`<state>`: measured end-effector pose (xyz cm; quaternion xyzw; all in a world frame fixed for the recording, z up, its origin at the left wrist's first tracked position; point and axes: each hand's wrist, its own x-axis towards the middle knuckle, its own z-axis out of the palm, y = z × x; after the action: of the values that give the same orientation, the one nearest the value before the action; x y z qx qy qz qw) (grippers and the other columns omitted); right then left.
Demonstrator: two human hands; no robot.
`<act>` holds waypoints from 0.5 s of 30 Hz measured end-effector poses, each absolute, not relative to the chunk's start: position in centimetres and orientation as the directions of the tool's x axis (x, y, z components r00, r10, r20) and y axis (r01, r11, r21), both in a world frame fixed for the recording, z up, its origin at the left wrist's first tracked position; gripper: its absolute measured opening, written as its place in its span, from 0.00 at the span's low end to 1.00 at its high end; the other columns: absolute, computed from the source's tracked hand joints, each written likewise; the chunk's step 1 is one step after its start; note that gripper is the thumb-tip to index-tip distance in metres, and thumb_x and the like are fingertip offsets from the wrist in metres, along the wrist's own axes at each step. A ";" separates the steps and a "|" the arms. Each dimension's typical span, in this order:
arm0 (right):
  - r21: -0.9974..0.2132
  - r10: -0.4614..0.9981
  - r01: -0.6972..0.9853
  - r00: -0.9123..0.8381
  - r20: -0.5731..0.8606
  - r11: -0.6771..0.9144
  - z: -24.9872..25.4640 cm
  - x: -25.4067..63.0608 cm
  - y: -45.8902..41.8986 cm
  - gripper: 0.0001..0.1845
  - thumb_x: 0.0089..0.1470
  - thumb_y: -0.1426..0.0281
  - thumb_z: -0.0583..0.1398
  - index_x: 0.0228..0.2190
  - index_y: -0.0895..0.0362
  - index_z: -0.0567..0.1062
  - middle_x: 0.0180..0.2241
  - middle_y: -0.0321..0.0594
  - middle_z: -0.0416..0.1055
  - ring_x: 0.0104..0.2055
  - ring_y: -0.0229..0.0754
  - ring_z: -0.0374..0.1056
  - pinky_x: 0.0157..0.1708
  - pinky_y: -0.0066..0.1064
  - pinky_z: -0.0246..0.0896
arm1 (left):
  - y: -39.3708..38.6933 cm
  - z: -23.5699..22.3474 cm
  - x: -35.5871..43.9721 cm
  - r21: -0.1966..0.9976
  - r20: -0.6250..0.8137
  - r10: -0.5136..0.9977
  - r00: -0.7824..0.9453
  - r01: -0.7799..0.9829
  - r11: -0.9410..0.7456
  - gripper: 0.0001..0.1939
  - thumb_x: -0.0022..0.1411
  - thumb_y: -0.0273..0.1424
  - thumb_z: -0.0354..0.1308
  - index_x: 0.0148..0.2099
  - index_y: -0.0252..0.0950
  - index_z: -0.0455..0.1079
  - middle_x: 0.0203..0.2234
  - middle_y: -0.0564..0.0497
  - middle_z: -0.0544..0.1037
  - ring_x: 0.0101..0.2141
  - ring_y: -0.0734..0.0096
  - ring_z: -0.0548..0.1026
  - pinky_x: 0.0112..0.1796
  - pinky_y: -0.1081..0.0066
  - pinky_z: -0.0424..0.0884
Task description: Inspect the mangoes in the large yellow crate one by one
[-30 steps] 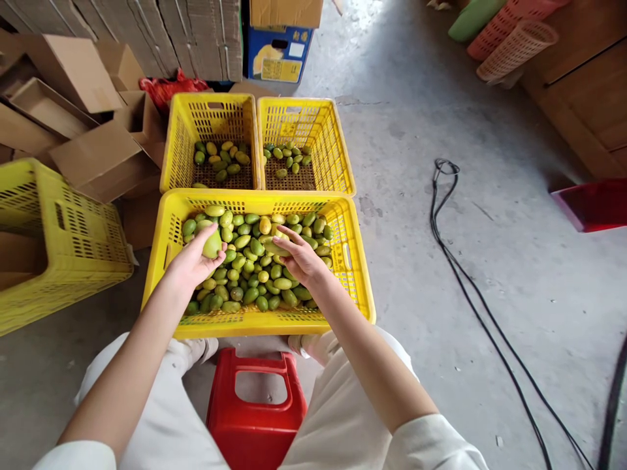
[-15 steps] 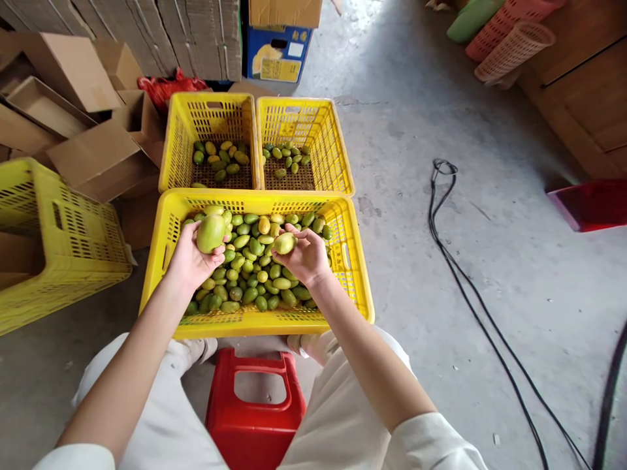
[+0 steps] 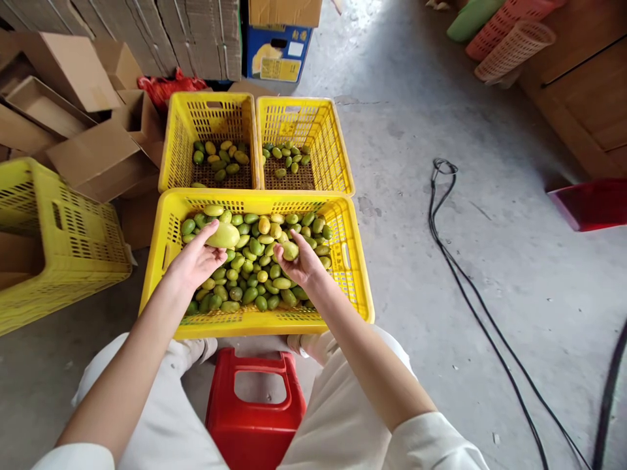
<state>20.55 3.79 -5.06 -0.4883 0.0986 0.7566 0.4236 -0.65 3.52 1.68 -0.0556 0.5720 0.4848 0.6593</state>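
Note:
Between the thumb and fingers of my left hand point(image 3: 193, 261) is a large pale-green mango point(image 3: 224, 235), lying nearly sideways. My right hand point(image 3: 304, 261) grips a smaller yellow-green mango point(image 3: 290, 250) with its thumb and fingers. Both hands hover over a wide yellow crate point(image 3: 259, 324). Many small oval mangoes point(image 3: 255, 247), from dark green to yellow, fill its bottom. The two held fruits are apart from each other.
Beyond the wide crate stand two smaller yellow crates, left point(image 3: 169, 147) and right point(image 3: 345, 150), each with some mangoes. A red stool point(image 3: 255, 424) is between my legs. Cardboard boxes point(image 3: 98, 156) and another yellow crate point(image 3: 83, 235) lie left. Black cable point(image 3: 455, 264) runs across the floor at right.
The large mango in my left hand has turned from upright to sideways and shifted slightly right. My right hand has turned its smaller mango, which sits slightly lower and further right.

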 end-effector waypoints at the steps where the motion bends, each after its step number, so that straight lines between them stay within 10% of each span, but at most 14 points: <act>1: -0.235 0.527 -0.730 -0.198 -0.826 -0.642 -5.3 20.6 3.7 0.13 0.68 0.62 0.66 0.35 0.52 0.69 0.28 0.36 0.70 0.27 0.36 0.70 0.20 0.20 0.70 | 3.5 1.6 -0.6 0.485 -0.816 0.564 -0.129 -0.684 0.545 0.10 0.64 0.25 0.72 0.42 0.38 0.73 0.30 0.51 0.78 0.24 0.76 0.73 0.21 0.78 0.69; 8: -0.344 0.516 -0.630 -0.105 -0.850 -0.696 -7.4 20.4 3.1 0.10 0.57 0.76 0.64 0.34 0.51 0.68 0.29 0.37 0.72 0.30 0.40 0.74 0.28 0.26 0.76 | 3.6 0.2 -0.6 0.400 -0.887 0.451 -0.100 -0.654 0.642 0.07 0.68 0.24 0.69 0.45 0.38 0.74 0.33 0.49 0.78 0.29 0.69 0.79 0.30 0.71 0.81; 15: -0.507 0.565 -0.514 0.051 -0.824 -0.692 -12.1 19.4 1.8 0.20 0.48 0.76 0.67 0.28 0.49 0.60 0.26 0.31 0.64 0.27 0.38 0.66 0.25 0.26 0.74 | 2.6 -4.5 0.5 0.238 -0.968 0.225 -0.108 -0.672 0.701 0.05 0.73 0.24 0.64 0.45 0.39 0.72 0.33 0.50 0.75 0.27 0.72 0.74 0.24 0.78 0.71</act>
<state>19.45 1.80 -12.11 -0.6101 -0.0209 0.6884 0.3917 0.53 2.62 -4.47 -0.1698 0.6583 0.3472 0.6459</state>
